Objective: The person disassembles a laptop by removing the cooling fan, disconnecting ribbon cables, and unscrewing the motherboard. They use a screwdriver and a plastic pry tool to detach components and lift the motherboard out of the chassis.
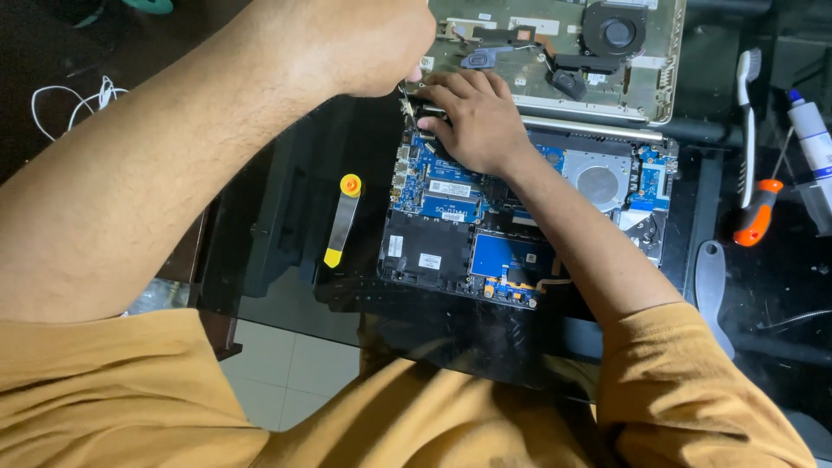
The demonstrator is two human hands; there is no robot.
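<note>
An opened laptop base with a blue circuit board lies on the dark glass table. My left hand is a closed fist above the laptop's far left corner. It pinches a thin metal tool whose tip points down at the hinge. My right hand lies on the board at that same corner, with its bent fingertips on the metal hinge piece. Whether it grips anything is hidden under the fingers.
A second opened laptop shell with a round fan sits behind. A yellow-tipped metal pry tool lies left of the base. On the right are a toothbrush, an orange-handled screwdriver, a white tube and a grey spudger. White cable far left.
</note>
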